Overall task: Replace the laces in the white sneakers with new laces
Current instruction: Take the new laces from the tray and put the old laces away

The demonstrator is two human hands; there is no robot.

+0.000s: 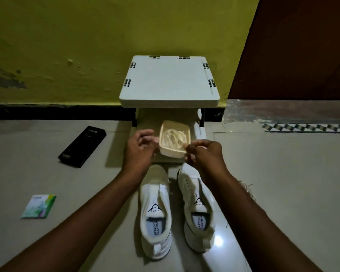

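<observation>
Both arms stretch toward 12 o'clock. The right hand [202, 152] pinches a strand of the coiled white laces [174, 137] at the 5 o'clock corner of the clear rectangular plastic tub [171, 154], while the left hand [140, 146] curls beside its 9 o'clock wall, grip unclear. The white laceless sneakers [155, 193] lie on the floor at 6 o'clock.

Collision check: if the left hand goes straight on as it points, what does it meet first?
Probably the left wall of the plastic container; the left hand sits just beside it, depth unclear.
</observation>
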